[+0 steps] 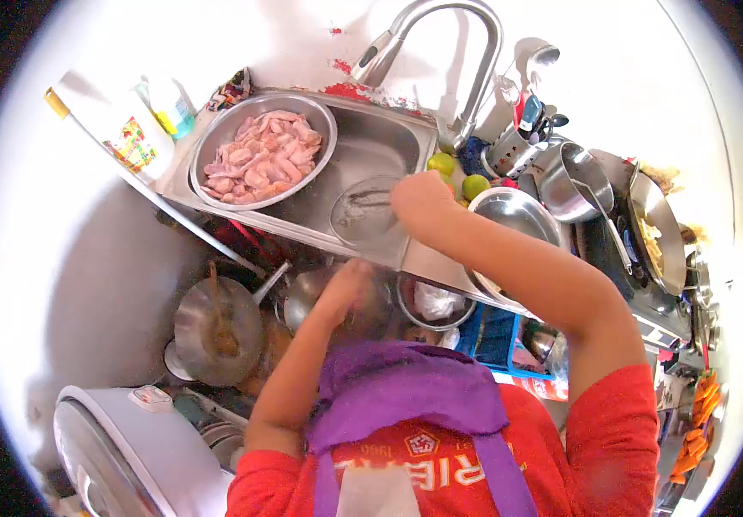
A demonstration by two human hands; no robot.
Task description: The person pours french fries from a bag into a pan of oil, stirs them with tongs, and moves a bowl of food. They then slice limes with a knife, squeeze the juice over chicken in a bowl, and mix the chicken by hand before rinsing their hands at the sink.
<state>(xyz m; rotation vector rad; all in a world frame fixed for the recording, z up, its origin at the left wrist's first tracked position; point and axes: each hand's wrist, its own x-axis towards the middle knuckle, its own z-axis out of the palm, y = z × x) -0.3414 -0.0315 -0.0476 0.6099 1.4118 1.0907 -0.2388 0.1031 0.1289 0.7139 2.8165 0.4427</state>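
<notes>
My right hand (423, 200) is closed in a fist over the right side of the metal sink (376, 138). Against its fingers is a round, see-through disc with a thin rim (361, 226), perhaps a strainer or lid. What the fist grips is hidden. Blurred by motion, my left hand (352, 283) hangs in front of the sink's front edge, by a metal pot (307, 293); its fingers do not show clearly. A wide metal bowl (330, 164) full of raw chicken pieces (264, 159) sits over the sink's left part.
A tall faucet (488, 60) arches behind the sink. Limes (475, 186), a steel bowl (518, 207), a utensil holder (509, 155) and a saucepan (574, 181) crowd the right. A wok (216, 332) and a white appliance (139, 439) stand low at left.
</notes>
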